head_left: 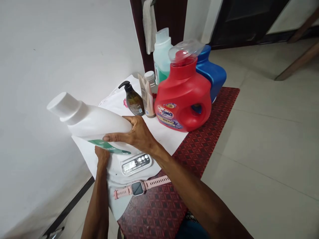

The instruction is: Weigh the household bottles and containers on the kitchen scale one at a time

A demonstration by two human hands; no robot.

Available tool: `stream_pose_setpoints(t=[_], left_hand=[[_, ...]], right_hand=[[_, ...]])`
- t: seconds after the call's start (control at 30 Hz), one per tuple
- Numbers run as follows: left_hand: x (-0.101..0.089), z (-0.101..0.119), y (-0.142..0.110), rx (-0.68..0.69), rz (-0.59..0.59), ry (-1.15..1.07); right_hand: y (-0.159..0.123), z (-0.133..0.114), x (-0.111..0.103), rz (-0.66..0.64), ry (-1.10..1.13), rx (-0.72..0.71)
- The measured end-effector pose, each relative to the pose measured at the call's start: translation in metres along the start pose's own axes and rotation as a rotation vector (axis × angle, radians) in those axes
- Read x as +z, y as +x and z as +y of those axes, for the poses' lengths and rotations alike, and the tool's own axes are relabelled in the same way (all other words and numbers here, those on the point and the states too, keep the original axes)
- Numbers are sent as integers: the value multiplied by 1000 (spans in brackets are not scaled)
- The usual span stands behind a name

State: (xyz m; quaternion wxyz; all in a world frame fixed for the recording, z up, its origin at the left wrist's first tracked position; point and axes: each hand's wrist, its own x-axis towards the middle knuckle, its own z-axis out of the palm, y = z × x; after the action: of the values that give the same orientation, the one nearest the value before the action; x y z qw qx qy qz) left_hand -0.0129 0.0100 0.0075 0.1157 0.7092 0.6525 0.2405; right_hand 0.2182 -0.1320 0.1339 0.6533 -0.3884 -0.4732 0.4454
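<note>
A large white bottle (94, 121) with a white cap and a green label is tilted to the left over a small digital scale (136, 163). My right hand (133, 132) lies across the bottle's body, fingers wrapped over it. My left hand (102, 156) grips the bottle from below, near its base. Whether the bottle touches the scale is hidden behind it.
A pink smartwatch (138, 188) lies on the dark red patterned table (199, 132). Behind stand a red OMO detergent jug (183, 96), a blue jug (211, 73), a pale green bottle (161, 56), a dark pump bottle (133, 99) and a beige tube (147, 96). A white wall is close on the left.
</note>
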Motion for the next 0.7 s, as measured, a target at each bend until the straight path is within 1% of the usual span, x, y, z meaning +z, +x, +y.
stream_pose_setpoints(t=[0.1, 0.2, 0.27, 0.33, 0.4, 0.47, 0.53, 0.6, 0.7], left_hand=[[-2, 5, -3, -45, -4, 45], [-4, 11, -7, -32, -19, 39], [-6, 13, -10, -24, -23, 23], [-6, 15, -11, -25, -28, 6], [-7, 16, -12, -32, -33, -8], [-7, 17, -12, -40, -34, -18], [-8, 18, -12, -43, -33, -22], [-8, 19, -13, -42, -30, -20], [-8, 19, -13, -35, -25, -15]], right_hand=[[-10, -2, 5, 180, 99, 20], [-26, -10, -2, 323, 63, -25], [-37, -17, -15, 440, -42, -114], [-45, -21, -31, 565, -199, -211], [-51, -21, -46, 670, -359, -276], [-54, -17, -57, 749, -475, -316], [-57, -8, -64, 813, -531, -330], [-58, 2, -66, 870, -522, -310], [-56, 15, -62, 927, -453, -266]])
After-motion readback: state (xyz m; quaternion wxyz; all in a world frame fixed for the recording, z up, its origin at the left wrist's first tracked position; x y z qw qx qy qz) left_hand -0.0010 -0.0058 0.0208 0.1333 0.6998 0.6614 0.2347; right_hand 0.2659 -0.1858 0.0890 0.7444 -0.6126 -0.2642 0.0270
